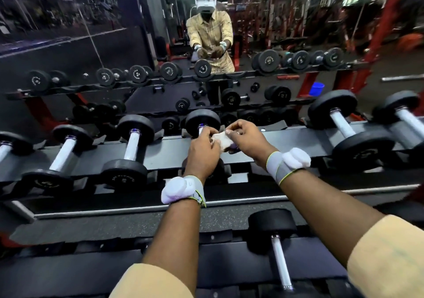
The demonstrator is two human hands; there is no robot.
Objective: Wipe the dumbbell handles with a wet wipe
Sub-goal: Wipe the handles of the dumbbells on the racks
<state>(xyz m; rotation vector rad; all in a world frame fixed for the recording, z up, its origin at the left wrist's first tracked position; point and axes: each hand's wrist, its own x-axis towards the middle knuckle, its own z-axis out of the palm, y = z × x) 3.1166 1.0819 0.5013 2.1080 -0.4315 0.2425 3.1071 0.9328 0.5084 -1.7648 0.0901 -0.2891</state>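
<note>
wet wipe [221, 139]: white and bunched, held between both hands just above the middle dumbbell on the rack [286, 141].
dumbbell handle [201, 128]: only its far end shows, just beside the left hand.
risk: pulled apart, the wipe may tear or slip; a wad would likely skip parts of the handle.
left hand [203, 153]: fingers [210, 134] curled, pinching the wipe's left end.
right hand [246, 140]: fingers curled, pinching the right end.

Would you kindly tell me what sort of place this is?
Most likely a gym: black round-headed dumbbells with pale handles sit on a long dark rack, facing a wall mirror that reflects red machine frames.
</note>
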